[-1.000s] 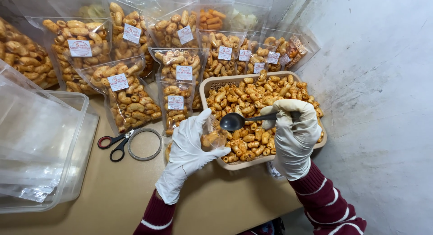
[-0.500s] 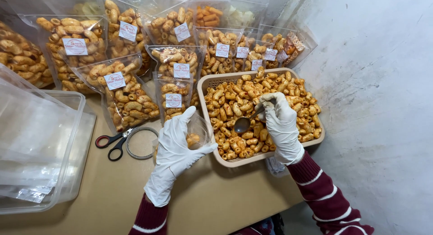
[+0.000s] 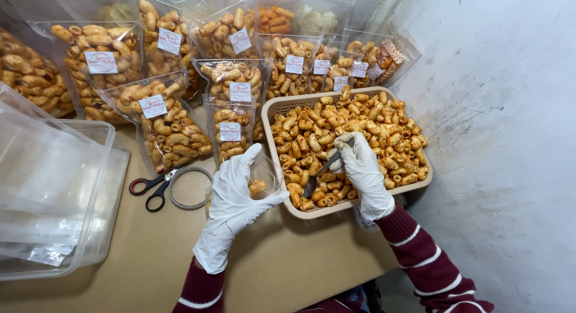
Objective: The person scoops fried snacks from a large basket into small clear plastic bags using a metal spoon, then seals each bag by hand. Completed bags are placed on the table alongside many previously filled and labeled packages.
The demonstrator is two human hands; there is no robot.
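Left hand [image 3: 234, 196] grasping thin clear pouch [image 3: 259, 180]: light, limp, slippery; grip at rim. Right hand [image 3: 362, 169] clenched on spoon [image 3: 318, 176] handle, scooping brittle snacks [image 3: 360, 127].

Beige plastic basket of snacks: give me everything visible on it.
The beige rectangular plastic basket has slotted walls and a rounded rim, and sits flat on the tan tabletop near the grey wall. It is filled nearly to the rim with orange-brown curled fried snacks. The white-gloved right hand reaches into it, holding a dark metal spoon dug into the snacks. Labelled clear snack bags crowd its left and far sides.
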